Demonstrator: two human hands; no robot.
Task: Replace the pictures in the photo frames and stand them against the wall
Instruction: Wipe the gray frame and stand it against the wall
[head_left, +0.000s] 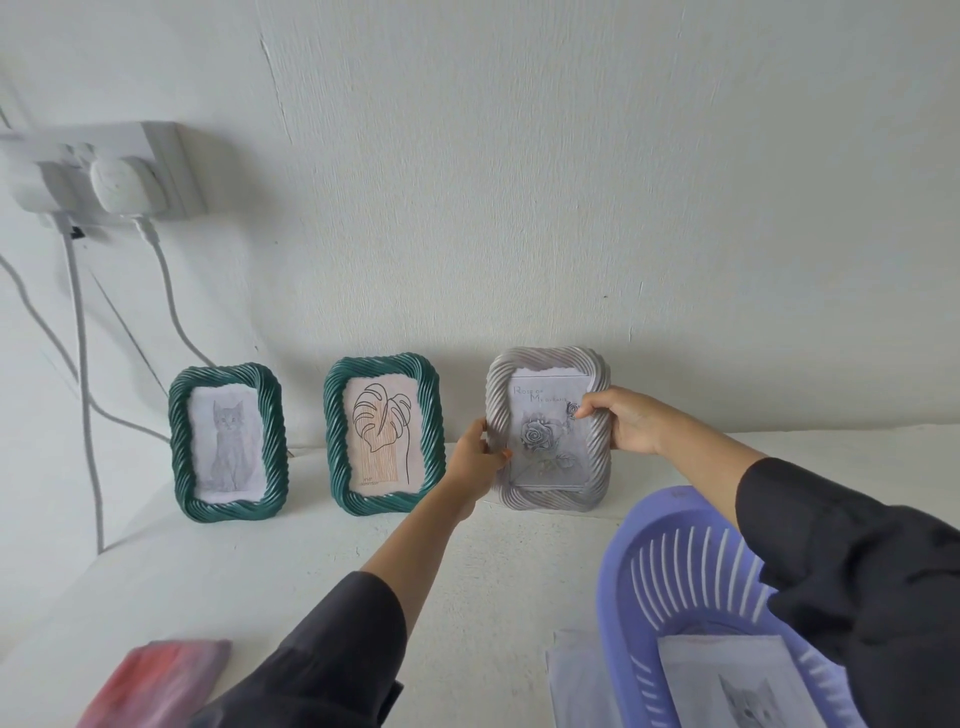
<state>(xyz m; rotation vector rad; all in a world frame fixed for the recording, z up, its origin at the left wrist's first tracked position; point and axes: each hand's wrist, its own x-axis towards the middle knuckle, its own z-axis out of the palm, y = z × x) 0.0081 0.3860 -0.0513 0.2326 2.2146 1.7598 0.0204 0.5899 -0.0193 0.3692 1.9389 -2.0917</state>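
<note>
A silver twisted-rope photo frame (546, 499) with a grey rose picture stands upright on the white surface by the wall. My left hand (475, 460) grips its left edge, thumb on the front. My right hand (626, 421) grips its right edge, thumb over the picture. To its left stand two green rope frames against the wall: one with a leaf drawing (383, 441), one with a cat drawing (228, 443).
A purple slotted basket (670, 566) sits at the front right with a cat picture (748, 686) inside. A red-pink object (156, 680) lies at the front left. A wall socket with plugs (104, 171) and hanging cables (83, 364) is at the left.
</note>
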